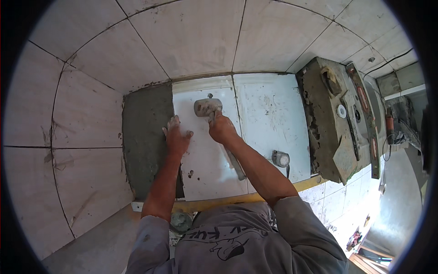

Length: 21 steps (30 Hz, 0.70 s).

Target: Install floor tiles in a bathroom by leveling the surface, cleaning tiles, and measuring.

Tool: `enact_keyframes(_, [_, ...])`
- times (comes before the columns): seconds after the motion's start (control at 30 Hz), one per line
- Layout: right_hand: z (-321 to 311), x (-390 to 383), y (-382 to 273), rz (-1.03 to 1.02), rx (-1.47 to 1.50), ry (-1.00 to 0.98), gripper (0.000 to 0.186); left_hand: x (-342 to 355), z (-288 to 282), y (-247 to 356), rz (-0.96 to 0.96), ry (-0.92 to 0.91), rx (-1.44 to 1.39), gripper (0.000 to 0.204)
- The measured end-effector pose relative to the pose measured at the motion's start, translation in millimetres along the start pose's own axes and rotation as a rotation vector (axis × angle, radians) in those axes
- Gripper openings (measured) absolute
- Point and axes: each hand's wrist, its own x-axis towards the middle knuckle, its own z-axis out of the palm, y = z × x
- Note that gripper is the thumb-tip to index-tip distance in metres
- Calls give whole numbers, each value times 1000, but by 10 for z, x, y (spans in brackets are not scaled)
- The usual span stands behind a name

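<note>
My right hand (222,129) is wrapped round a mallet (204,108), gripping it close to its thick grey head. The mallet's handle (233,163) runs back beneath my right forearm. Under the mallet head is a white tile (207,176) with dirt specks on it. My left hand (176,139) lies at this tile's left edge, fingers spread and holding nothing. Left of it stretches a bed of grey mortar (145,132). A second white tile (269,105), smudged with mortar, adjoins the first on the right. Whether the mallet head touches the tile, I cannot tell.
A round tape measure (280,159) sits on the right tile. Beyond that tile rises a rough concrete block (325,137) with a spirit level (363,114) and a white ring (341,111) on it. Tiled walls (196,41) enclose the back and left. A yellowish strip (248,198) edges the front.
</note>
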Motion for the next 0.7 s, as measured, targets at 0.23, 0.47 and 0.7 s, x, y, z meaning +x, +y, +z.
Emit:
enact_keyframes(0.23, [19,69,-54,54,-13,-4,29,24,-33,28,-1,-24,8,83])
enact_keyframes(0.47, [45,3,-43,99,-23,-34,44,-18,-5,-16,51,-1,34,81])
enact_keyframes(0.7, [126,-26,75,86,-29,-40,41,-71,32,-70,43,-28,71,80])
